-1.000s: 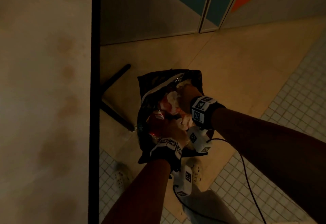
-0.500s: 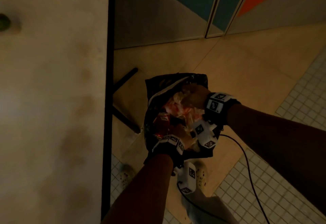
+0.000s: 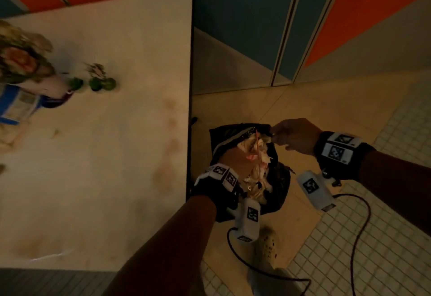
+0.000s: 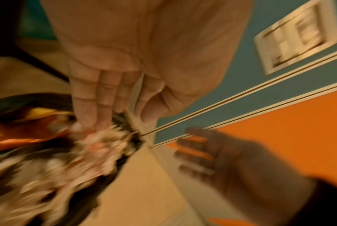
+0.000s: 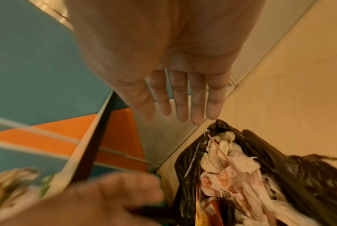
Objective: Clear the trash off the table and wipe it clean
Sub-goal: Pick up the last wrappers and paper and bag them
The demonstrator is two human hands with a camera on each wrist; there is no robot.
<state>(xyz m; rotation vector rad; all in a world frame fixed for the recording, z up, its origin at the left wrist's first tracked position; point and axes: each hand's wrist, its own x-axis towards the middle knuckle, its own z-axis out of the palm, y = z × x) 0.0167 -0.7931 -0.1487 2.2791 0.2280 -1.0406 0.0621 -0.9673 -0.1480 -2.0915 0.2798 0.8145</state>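
A black trash bag [image 3: 281, 179] stands open on the floor just right of the table [image 3: 112, 160]. It is stuffed with crumpled tissues [image 3: 258, 153] and orange wrappers, and a thin stick [image 5: 223, 154] lies on top. My left hand [image 3: 235, 158] reaches into the bag, its straight fingers [image 4: 98, 107] touching the tissues. Over the bag's far rim hovers my right hand [image 3: 293, 137], its fingers [image 5: 183, 107] straight and holding nothing. Brownish stains [image 3: 163, 170] mark the tabletop near its right edge.
On the table's far left stand a flower vase [image 3: 23, 62], a blue and white box [image 3: 16, 107] and small green round things [image 3: 102, 83]. A shoe [image 3: 268, 246] and wrist cables lie below the bag. Blue and orange wall panels [image 3: 349, 16] close the far side.
My right hand has lifted out of the trash to the bag's far right rim and now holds nothing. The left hand stays in the bag. More of the table has come into view.
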